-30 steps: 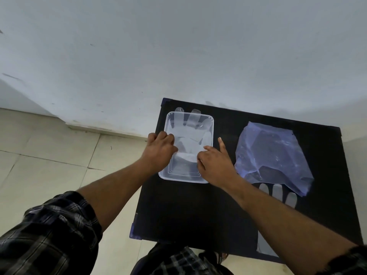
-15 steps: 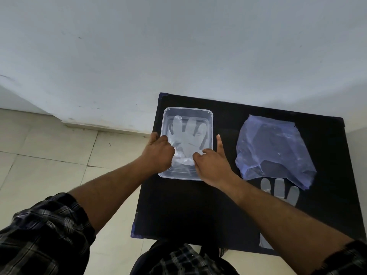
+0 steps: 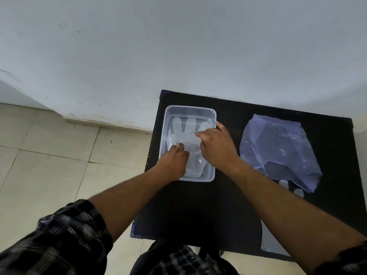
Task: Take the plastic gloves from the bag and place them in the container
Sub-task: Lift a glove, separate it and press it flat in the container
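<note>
A clear plastic container [image 3: 190, 109] stands at the far left of the black table [image 3: 198, 205]. A translucent plastic glove [image 3: 183, 128] lies flat inside it, fingers pointing away from me. My left hand [image 3: 174, 161] rests inside the container's near end, fingertips pressing on the glove's cuff. My right hand [image 3: 216, 143] reaches in over the right rim, its fingers pinching the glove's thumb side. To the right lies a bluish plastic bag [image 3: 278, 147]. A second glove [image 3: 294, 189] pokes out from under the bag's near edge, partly hidden by my right forearm.
The table stands against a white wall. Its left edge drops to a tiled floor [image 3: 49, 155]. My legs in checked cloth [image 3: 178, 261] are under the near edge.
The glove's fingers, earlier hanging past the container's far rim, now lie inside it. Both hands have moved from the near rim into the container, onto the glove.
</note>
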